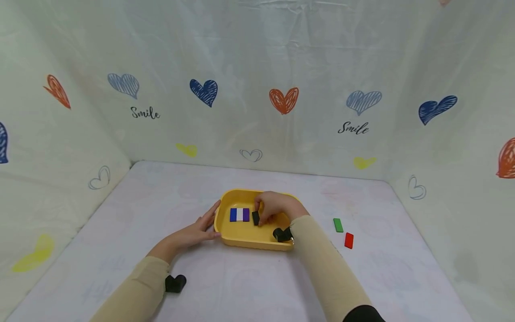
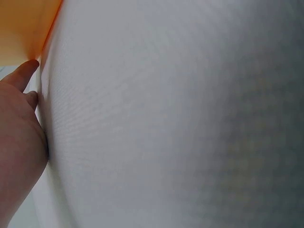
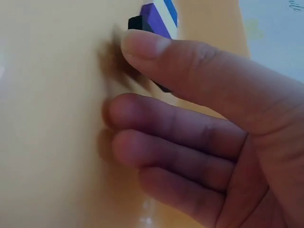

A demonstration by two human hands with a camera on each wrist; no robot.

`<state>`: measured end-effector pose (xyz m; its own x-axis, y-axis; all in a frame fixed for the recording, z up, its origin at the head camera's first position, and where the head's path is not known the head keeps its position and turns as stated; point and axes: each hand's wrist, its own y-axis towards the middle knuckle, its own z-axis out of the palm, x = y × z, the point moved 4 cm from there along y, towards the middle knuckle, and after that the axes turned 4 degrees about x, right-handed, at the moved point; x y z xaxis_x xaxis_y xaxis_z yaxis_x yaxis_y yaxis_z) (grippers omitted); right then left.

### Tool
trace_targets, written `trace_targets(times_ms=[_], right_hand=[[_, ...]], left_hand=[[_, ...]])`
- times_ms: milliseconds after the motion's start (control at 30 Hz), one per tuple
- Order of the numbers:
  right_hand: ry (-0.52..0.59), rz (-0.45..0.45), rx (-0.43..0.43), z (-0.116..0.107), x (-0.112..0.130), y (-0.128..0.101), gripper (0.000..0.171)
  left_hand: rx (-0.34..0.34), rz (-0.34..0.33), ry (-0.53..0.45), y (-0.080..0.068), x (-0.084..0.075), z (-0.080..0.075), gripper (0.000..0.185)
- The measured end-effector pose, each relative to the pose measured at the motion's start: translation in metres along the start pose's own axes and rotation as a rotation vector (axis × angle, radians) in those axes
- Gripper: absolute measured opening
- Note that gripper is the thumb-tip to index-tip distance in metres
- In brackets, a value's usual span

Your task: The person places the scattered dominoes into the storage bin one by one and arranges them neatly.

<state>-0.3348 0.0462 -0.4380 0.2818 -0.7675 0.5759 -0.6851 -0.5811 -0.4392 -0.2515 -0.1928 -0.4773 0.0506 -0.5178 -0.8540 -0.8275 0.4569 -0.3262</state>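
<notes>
A yellow tray (image 1: 249, 244) stands on the table, and in it a blue block (image 1: 233, 215), a white block (image 1: 239, 214) and a purple block (image 1: 246, 215) lie side by side. Just right of the purple one, my right hand (image 1: 277, 205) pinches a black block (image 1: 255, 218) between thumb and finger, close over the tray floor. In the right wrist view the thumb (image 3: 147, 45) covers part of the black block. My left hand (image 1: 197, 230) rests at the tray's left side, fingers straight against its outer wall.
On the table right of the tray lie a green block (image 1: 338, 225) and a red block (image 1: 348, 240), beside the right forearm. A pale curtain (image 1: 249, 125) printed with hearts hangs behind the table and along both sides.
</notes>
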Motion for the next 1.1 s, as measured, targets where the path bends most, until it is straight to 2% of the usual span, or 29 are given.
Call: trace_targets(times_ms=[400, 800, 1100], right_hand=[[0.011, -0.010, -0.016, 0.0044, -0.0041, 0.0066, 0.034], [0.115, -0.002, -0.002, 0.0085, -0.0023, 0.0049, 0.030], [0.074, 0.014, -0.020, 0.0084, 0.0006, 0.0049, 0.031]], left_hand=[[-0.008, -0.009, 0.007, -0.0005, -0.0014, -0.0005, 0.100], [-0.007, -0.013, 0.005, 0.0006, -0.0003, 0.0005, 0.100], [-0.004, -0.007, 0.008, 0.0001, -0.0010, 0.0008, 0.100]])
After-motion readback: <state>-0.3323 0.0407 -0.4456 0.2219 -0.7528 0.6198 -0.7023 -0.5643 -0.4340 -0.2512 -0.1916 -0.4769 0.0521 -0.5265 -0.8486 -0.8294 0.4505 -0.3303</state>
